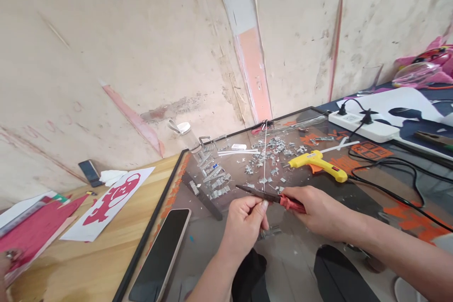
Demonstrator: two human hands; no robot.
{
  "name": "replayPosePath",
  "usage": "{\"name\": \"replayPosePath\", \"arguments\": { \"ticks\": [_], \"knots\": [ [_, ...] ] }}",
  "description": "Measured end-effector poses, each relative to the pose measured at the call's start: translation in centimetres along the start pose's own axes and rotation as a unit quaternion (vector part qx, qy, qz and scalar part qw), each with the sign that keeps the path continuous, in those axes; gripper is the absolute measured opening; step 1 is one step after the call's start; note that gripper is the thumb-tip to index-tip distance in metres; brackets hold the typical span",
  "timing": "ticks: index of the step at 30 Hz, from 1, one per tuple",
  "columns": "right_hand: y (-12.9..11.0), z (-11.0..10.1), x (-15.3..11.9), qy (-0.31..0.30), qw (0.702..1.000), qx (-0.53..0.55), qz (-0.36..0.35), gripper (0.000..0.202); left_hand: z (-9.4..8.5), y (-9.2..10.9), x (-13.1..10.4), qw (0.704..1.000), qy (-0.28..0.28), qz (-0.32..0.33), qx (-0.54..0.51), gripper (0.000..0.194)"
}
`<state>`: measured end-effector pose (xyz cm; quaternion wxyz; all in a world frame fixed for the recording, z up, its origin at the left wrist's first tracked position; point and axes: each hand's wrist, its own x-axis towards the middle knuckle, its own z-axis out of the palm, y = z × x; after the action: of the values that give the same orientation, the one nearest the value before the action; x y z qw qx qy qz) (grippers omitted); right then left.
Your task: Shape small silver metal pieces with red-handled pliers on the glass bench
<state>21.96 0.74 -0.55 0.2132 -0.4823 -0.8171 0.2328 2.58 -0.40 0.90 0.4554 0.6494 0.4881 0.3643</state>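
Note:
My right hand (313,210) is closed around the red handles of a pair of long-nose pliers (260,193), whose dark jaws point left. Between the fingers of my left hand (245,219) is the lower end of a thin pale wire (265,160), which stretches away toward the far edge of the glass tabletop (212,255). The jaws lie across the wire just above my left fingertips; whether they grip it I cannot tell. Beyond my hands lie many small silvery metal pieces (274,151).
A yellow glue gun (318,164) with a black cord lies right of the metal pieces, near a white power strip (364,126). At left are a phone (161,255), a clear bottle (189,138) and a red paper cutout (109,200). Another person's hand (9,262) shows at the left edge.

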Motion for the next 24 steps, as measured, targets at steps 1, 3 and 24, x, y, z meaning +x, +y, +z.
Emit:
{"name": "replayPosePath", "arguments": {
  "ticks": [1, 3, 24],
  "knots": [
    [-0.1, -0.1, 0.0, 0.001, 1.0, 0.002, -0.005, 0.01, -0.1, 0.1, 0.0, 1.0, 0.005, 0.011, 0.02, 0.037],
    [-0.1, -0.4, -0.1, -0.011, 1.0, 0.015, -0.013, 0.008, -0.2, 0.3, -0.1, 0.998, 0.01, 0.024, 0.059, 0.038],
    [0.1, 0.4, 0.1, 0.009, 1.0, -0.018, -0.002, 0.008, -0.6, -0.5, 0.3, 0.998, -0.002, 0.041, 0.041, 0.04]
  ]
}}
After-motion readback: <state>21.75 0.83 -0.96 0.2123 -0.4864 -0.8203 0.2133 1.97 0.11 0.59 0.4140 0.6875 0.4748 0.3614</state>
